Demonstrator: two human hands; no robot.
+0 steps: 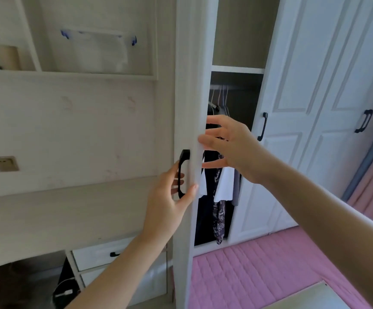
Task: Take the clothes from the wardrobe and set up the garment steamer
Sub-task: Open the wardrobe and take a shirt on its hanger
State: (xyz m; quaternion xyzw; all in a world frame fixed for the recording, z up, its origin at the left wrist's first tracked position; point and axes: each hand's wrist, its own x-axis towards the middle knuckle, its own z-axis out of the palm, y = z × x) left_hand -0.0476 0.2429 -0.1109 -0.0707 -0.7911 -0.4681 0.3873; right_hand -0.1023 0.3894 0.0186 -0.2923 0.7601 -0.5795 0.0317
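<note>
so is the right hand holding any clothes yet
No, the right hand is open with fingers spread at the door edge, in front of the hanging clothes.

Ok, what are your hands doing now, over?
Left hand grips door handle. Right hand open at door edge. Clothes hanging inside, untouched.

We see the wardrobe door edge-on, so its face is hidden and it covers the left part of the hanging clothes. The left hand has fingers curled behind the black handle, their tips out of sight. The right hand screens the garments' upper part. Hangers are too dim to count, and the shelf items at the upper left corner are blurred
</note>
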